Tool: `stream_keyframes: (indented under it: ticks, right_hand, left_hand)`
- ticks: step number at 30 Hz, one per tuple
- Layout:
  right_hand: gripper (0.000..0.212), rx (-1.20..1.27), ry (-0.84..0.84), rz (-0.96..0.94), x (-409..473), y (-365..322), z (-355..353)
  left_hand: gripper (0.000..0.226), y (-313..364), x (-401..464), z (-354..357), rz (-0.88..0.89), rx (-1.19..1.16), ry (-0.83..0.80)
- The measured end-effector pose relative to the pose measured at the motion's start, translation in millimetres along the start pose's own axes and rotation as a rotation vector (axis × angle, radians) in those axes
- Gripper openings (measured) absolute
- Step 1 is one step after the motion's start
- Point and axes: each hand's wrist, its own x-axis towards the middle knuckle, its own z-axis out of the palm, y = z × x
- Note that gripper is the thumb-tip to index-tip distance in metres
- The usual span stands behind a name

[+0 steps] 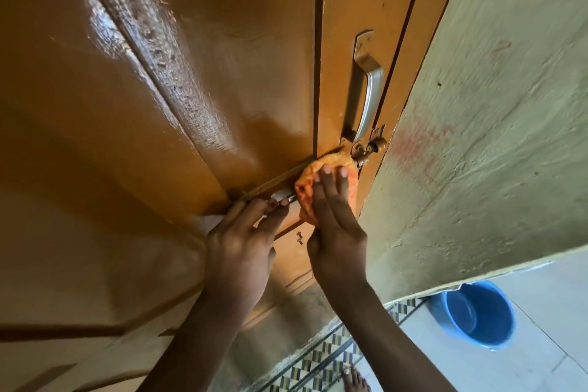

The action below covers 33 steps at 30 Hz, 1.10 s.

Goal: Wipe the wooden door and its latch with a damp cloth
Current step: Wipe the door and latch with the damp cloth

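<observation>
1. While the left hand (237, 251) pinches the metal sliding latch bolt (283, 194), fingers curled round it;
2. the right hand (334, 226) presses the bunched orange cloth (305, 188) on the glossy brown wooden door (191, 89), fingers straight, over the latch.

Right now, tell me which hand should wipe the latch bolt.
Right hand: it already presses the orange cloth on the latch. The left hand only holds the bolt's end.

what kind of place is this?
Likely a home doorway, perhaps by a washing area: a painted wooden door with a metal handle, a rough plastered wall, and a blue plastic tub on the tiled floor.
</observation>
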Motion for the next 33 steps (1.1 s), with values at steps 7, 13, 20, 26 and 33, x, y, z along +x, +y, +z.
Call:
stream_keyframes:
  ticks: [7,13,20,26,33]
  right_hand:
    - [0.063,0.011,0.104,0.159,19,18,-8]
    - [0.080,0.009,-0.037,-0.060,3,30,-14]
    - [0.079,0.019,-0.132,0.008,-4,8,-9]
    - [0.086,-0.071,-0.070,0.009,10,55,-26]
    - [0.077,-0.011,-0.266,-0.215,-8,32,-16]
  left_hand:
    - [0.053,2,-1,2,-0.059,-0.047,-0.044]
    - [0.066,13,2,-2,-0.132,-0.070,-0.054]
    - [0.066,17,2,1,-0.152,-0.060,-0.014]
    - [0.070,15,0,4,-0.182,-0.041,-0.024]
    - [0.028,23,2,4,-0.196,-0.011,0.046]
